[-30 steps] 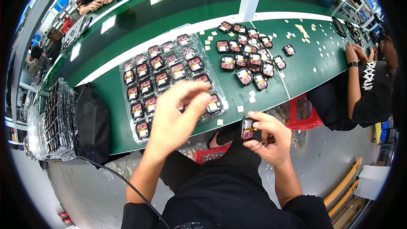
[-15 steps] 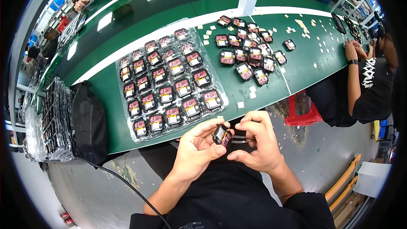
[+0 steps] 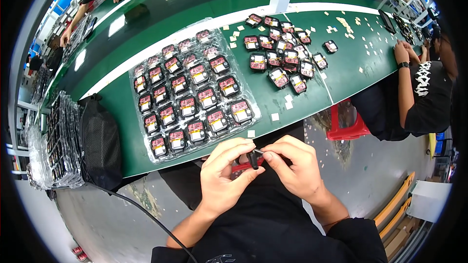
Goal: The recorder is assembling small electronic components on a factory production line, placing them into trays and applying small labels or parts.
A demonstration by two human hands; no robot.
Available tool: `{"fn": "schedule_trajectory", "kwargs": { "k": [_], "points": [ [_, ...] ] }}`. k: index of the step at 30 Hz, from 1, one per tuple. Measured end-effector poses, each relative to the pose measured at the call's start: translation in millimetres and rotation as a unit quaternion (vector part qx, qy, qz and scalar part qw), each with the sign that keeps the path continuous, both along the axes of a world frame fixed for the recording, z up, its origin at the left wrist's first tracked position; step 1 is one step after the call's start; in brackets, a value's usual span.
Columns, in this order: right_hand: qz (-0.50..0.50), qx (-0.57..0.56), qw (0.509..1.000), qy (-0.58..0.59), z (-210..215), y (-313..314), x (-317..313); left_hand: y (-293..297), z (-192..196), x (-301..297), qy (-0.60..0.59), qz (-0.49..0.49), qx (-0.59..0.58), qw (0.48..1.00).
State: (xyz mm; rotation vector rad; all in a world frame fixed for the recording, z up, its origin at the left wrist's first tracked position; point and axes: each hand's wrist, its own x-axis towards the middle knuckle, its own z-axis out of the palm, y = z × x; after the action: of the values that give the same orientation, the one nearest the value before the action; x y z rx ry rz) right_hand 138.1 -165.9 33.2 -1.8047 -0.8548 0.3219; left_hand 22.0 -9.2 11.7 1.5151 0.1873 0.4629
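Observation:
My left hand (image 3: 223,173) holds a small black rounded-square electronic module (image 3: 253,159) between thumb and fingers, turned edge-on, so its face is mostly hidden. My right hand (image 3: 296,169) pinches a thin silver metal tool (image 3: 259,151) whose tip meets the module's upper edge; its exact kind is too small to tell. Both hands are in front of my body, just off the near edge of the green table. Beyond them, a clear plastic tray (image 3: 238,75) carries rows of similar modules (image 3: 196,131) with pink faces, pale labels and yellow strips.
A loose heap of modules (image 3: 290,57) lies right of the tray on the green table (image 3: 263,109), among pale paper squares (image 3: 275,117). Stacked trays (image 3: 61,141) and a black bag (image 3: 101,139) stand left. A co-worker (image 3: 426,97) sits at right near a red stool (image 3: 346,126).
The module has been turned from face-up to edge-on. My right hand has moved left against it, its fingers closing into a pinch on the metal tool.

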Motion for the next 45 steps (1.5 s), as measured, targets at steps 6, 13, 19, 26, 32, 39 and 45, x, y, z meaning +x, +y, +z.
{"fn": "schedule_trajectory", "kwargs": {
  "k": [6,13,19,26,32,39,45],
  "points": [
    [-0.02,0.01,1.0,-0.007,-3.7,1.1,-1.7,-1.7,-5.1,1.6,-0.045,0.013,-0.263,0.964],
    [-0.06,0.029,0.945,-0.321,-22.5,0.7,-3.1,-4.3,-4.5,0.2,-0.026,0.016,-0.326,0.945],
    [-0.048,0.036,0.923,-0.379,-27.6,1.6,-1.6,-9.8,4.3,-0.3,0.028,0.044,-0.338,0.94],
    [-0.045,0.049,0.933,-0.353,-26.9,2.4,-3.4,-8.0,-6.2,-4.4,-0.007,0.006,-0.326,0.945],
    [-0.062,0.053,0.93,-0.359,-26.9,1.3,-4.8,-7.6,-4.5,-4.0,-0.007,0.011,-0.33,0.944],
    [-0.042,0.044,0.928,-0.367,-24.5,1.0,-5.0,-9.5,-9.6,-7.0,0.001,0.001,-0.333,0.943],
    [-0.042,0.068,0.986,-0.143,-23.3,-0.3,-9.7,-10.1,-9.5,-7.6,-0.004,0.001,-0.341,0.94]
  ]
}}
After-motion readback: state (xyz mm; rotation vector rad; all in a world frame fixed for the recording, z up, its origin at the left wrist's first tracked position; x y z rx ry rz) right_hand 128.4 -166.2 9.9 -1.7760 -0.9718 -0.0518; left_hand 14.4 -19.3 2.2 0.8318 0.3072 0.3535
